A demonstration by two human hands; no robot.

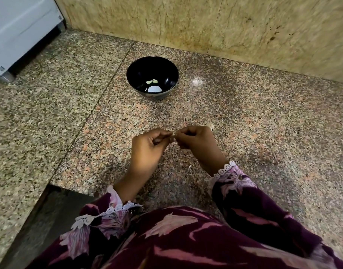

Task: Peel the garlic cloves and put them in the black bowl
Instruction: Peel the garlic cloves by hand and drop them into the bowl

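Both hands meet over the counter (244, 117): your left hand (147, 147) and right hand (196, 141) pinch one garlic clove (173, 135) between fingertips, likely so skin tears off. Black bowl (139, 70) sits well beyond, few peeled cloves (152, 81) inside.

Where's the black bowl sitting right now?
In the head view the black bowl stands on the granite counter, centre of frame, beyond both hands and near the stone wall, with a few peeled cloves inside.
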